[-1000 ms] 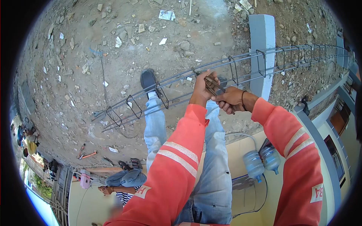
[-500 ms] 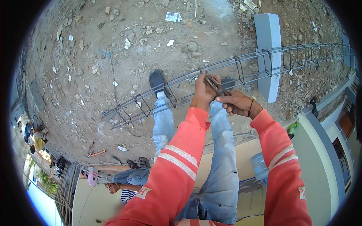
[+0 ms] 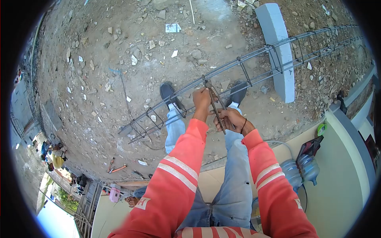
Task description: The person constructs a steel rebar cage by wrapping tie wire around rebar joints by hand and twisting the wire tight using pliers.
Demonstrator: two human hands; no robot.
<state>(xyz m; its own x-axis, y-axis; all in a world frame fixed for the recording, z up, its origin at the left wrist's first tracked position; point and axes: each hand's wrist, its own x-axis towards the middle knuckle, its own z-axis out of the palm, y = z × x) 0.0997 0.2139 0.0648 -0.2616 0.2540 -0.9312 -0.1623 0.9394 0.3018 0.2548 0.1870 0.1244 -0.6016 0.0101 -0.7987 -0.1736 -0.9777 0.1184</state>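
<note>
My right hand [image 3: 232,119] grips the spread handles of a pair of rusty pincers [image 3: 215,108]. Their jaws are up against a rod of the rebar cage [image 3: 247,71], where a stirrup crosses it. My left hand [image 3: 201,100] is closed just left of the pincers, close to the same rod. What its fingers hold, if anything, is too small to make out. The cage of long steel rods and square stirrups runs slantwise in front of my legs, above my shoes.
A grey-white concrete block [image 3: 278,51] lies under the cage on the right. Broken stones and tile pieces litter the dirt. Beside the wall on the right are blue water bottles [image 3: 307,168]. An orange-handled tool [image 3: 119,168] lies lower left; another person's hand [image 3: 132,201] shows near a pink container [image 3: 114,193].
The pincers have turned from lying across my left palm to pointing at the cage rod. My left hand has closed into a fist beside them. The view has shifted, showing more bottles.
</note>
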